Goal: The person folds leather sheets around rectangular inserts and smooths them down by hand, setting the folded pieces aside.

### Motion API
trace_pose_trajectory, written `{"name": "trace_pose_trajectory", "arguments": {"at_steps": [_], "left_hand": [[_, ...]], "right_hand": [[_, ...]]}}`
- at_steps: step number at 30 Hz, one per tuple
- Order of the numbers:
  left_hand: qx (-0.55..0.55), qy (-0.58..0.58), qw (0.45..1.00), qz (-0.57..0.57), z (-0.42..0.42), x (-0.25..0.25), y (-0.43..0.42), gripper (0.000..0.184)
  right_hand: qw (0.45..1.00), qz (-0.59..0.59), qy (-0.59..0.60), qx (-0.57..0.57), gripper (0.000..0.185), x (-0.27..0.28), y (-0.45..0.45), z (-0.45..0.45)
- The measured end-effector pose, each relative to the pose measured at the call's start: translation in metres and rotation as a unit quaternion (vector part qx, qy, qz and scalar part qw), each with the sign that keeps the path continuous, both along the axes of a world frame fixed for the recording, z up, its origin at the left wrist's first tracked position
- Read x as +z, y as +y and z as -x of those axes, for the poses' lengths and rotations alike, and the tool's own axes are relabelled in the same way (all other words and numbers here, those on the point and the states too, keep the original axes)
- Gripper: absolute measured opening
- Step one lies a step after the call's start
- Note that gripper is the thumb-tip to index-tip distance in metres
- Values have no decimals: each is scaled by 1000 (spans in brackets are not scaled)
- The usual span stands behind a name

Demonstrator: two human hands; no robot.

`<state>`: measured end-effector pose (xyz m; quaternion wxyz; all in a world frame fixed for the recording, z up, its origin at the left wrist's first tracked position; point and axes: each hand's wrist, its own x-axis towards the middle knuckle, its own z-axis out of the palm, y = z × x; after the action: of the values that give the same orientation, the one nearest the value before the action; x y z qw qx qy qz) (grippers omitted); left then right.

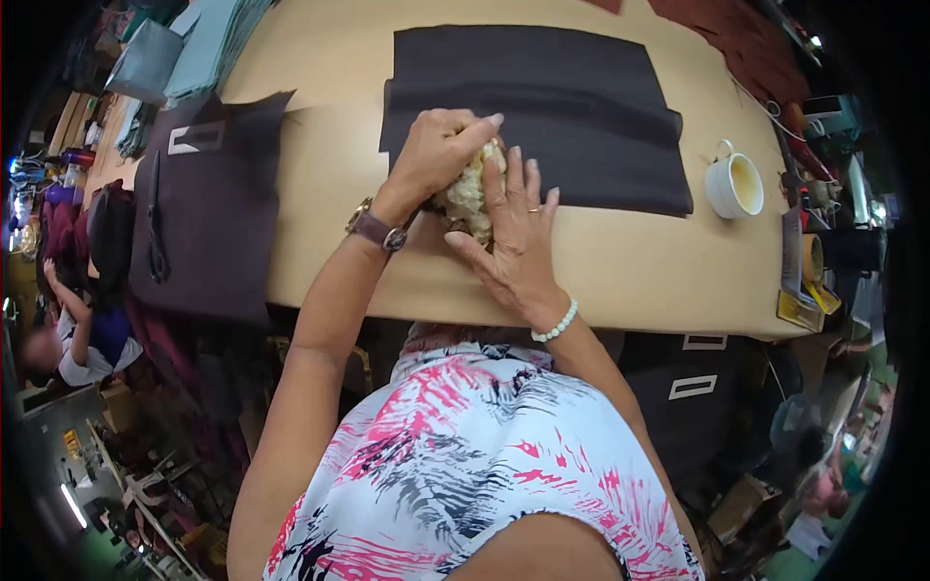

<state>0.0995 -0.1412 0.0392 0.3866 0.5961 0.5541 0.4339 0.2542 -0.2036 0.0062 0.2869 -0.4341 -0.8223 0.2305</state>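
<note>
A crumpled, shiny, yellowish-white bundle (469,200), perhaps a wrinkled plastic bag, lies between my two hands near the table's front edge. My left hand (436,155), with a watch on its wrist, is curled around its upper left side. Stretched out over the bundle's right side, my right hand (518,228) has its fingers extended and its thumb apart from them. It wears a ring and a beaded bracelet. What is inside the bundle is hidden. Just beyond my hands are stacked dark fabric pieces (542,107), and the right fingertips reach their lower edge.
A white cup (722,189) with yellowish contents stands at the right of the table (387,290). More dark fabric (218,232) hangs over the left side, with black scissors (155,228) on it. Red cloth (741,48) lies back right. Another person (82,329) is at far left.
</note>
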Motion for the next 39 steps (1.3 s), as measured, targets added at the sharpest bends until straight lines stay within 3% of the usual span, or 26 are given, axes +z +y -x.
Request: {"name": "trace_pose_trajectory", "arguments": {"at_steps": [6,13,22,25,28,31,39], "left_hand": [[2,22,998,-51,0,-8,-4,34],[-5,5,1000,17,0,-3,-3,35],[-32,25,997,-59,3,2,-14,33],[-31,23,993,-109,1,-3,-17,32],[-31,22,993,-114,1,-2,-20,32],[-29,38,991,-126,3,-3,-20,32],[-21,18,991,-132,7,-4,-18,34]], "right_hand": [[1000,-10,-4,8,87,-4,-12,-4],[999,35,-3,36,80,-4,-35,-16],[949,211,233,30,36,4,-18,-20],[920,292,261,31,45,4,-17,-24],[865,330,378,10,59,-3,-18,-30],[771,393,501,-3,64,16,-11,-42],[532,512,666,108,57,-4,13,-71]]}}
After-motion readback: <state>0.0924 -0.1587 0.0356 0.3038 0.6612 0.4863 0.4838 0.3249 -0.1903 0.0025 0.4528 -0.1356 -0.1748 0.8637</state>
